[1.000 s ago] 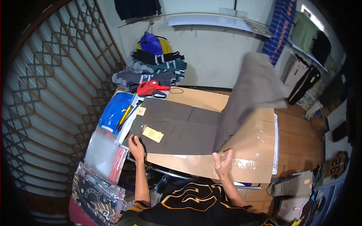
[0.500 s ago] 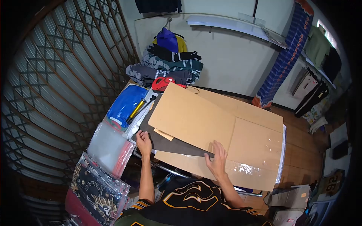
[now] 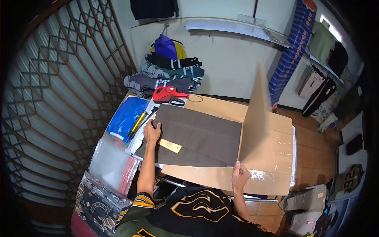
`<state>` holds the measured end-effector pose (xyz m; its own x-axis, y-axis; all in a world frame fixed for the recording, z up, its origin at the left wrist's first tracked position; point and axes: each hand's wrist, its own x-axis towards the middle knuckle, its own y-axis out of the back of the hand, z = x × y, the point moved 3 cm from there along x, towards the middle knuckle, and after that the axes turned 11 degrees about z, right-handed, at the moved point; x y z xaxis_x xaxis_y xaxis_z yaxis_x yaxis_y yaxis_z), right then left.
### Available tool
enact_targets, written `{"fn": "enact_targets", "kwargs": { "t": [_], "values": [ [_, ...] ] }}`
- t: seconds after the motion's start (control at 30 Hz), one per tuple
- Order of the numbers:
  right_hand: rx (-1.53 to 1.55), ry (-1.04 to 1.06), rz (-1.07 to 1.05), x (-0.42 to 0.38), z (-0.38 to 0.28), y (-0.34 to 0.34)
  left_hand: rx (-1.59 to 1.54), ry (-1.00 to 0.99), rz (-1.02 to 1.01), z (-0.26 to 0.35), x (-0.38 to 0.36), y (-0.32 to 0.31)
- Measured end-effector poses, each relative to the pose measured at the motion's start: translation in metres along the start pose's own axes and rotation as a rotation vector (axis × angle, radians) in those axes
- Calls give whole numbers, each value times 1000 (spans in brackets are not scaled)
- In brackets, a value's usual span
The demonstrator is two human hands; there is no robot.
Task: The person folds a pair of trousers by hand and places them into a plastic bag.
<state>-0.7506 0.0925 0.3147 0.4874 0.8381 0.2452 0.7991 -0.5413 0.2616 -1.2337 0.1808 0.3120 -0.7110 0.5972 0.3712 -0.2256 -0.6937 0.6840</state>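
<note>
The left hand (image 3: 151,133) is pinching folded dark-grey cloth (image 3: 201,136) while the right hand (image 3: 241,176), grip unclear, is touching upright brown cardboard (image 3: 255,118).

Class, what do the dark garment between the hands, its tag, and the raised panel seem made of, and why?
Garment: probably woven cloth, matte, showing soft creases.
Tag: likely card, flat, with straight edges; finish unclear.
Panel: apparently matte cardboard, plain tan and standing stiffly, though blurred.

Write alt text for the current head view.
A folded dark garment with a pale tag lies over cardboard, the left hand at its left end, the right hand by its near right corner and a raised brown panel. Stacked textiles and a red tool lie beyond.
</note>
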Motion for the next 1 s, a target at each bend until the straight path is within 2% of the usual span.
{"fn": "enact_targets", "kwargs": {
  "t": [0.13,0.27,0.37,0.47,0.53,0.6,0.67,0.73,0.87,0.93,1.0],
  "values": [
    [90,-168,30,-8,-11,8,211,107,-89,16,11,-6],
    [-1,-108,-6,4,-21,1,185,226,-181,5,22,-16],
    [0,-48,-50,28,-21,-14,187,196,-196,-5,28,-20],
    [-85,80,1,50,-18,-30,166,124,-157,-13,32,-24],
    [-288,33,-84,61,-24,-37,166,88,-105,-14,36,-22],
    [-279,17,-95,72,-17,-48,166,116,-149,-19,39,-21],
    [-269,-5,-95,83,-11,-55,148,91,-82,-22,39,-19],
    [-395,-142,-293,91,-16,-66,170,117,-89,-19,39,-16],
    [-425,-106,-286,97,3,-75,95,77,-26,-25,38,-15],
    [-271,-57,-195,99,7,-71,36,68,-31,-21,34,-12],
    [-209,-121,-197,104,9,-58,8,67,-69,-16,27,-10]
  ]
}}
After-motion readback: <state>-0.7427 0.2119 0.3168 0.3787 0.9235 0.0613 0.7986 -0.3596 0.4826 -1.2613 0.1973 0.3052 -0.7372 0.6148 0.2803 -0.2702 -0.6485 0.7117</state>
